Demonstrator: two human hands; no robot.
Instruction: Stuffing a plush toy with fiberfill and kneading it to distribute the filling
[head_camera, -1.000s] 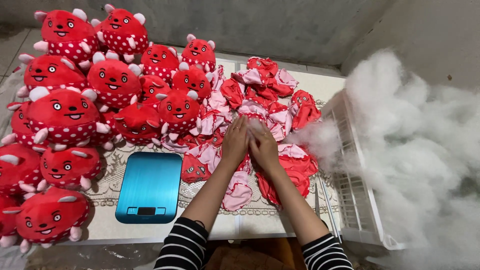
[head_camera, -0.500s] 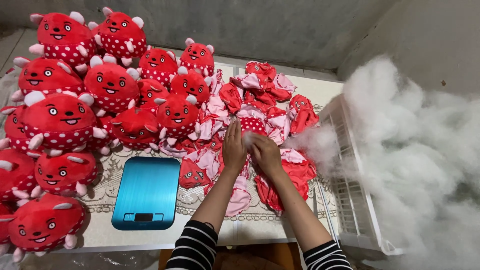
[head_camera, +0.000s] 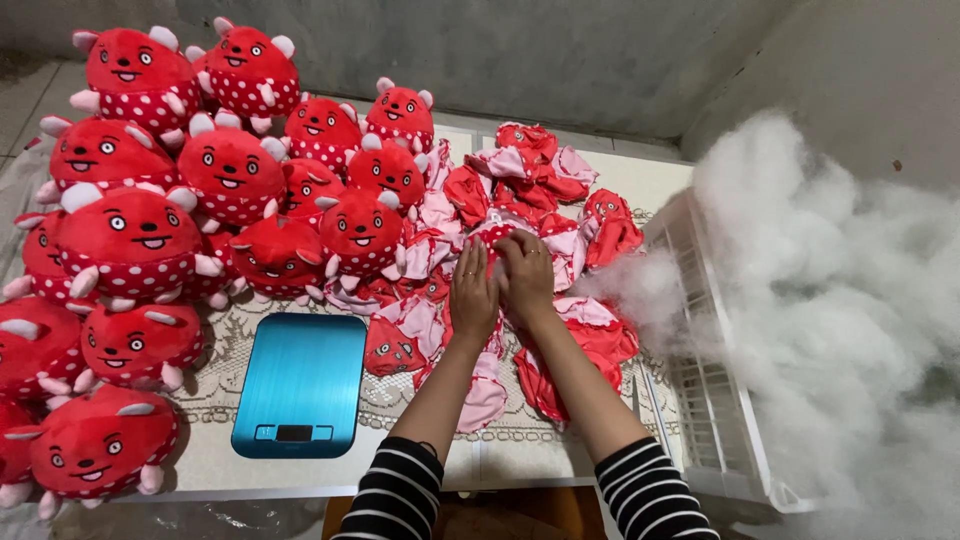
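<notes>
Both hands, left hand & right hand, lay flat, fingers together, pressing the limp red-and-pink unstuffed plush skin underneath; its orientation couldn't be told.

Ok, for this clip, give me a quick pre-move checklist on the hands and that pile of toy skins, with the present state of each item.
1. Both hands in view: ok. The left hand and right hand lie side by side.
2. Hands on the pile of unstuffed red and pink toy skins: ok, both press on it.
3. One single skin gripped: cannot tell, the fingers hide it.
4. Blue kitchen scale free: ok, nothing lies on it.
5. White stuffing fibre at hand: ok, heaped on the right beside the white crate.
6. Stuffed red plush toys apart from the hands: ok, grouped at left.
</notes>
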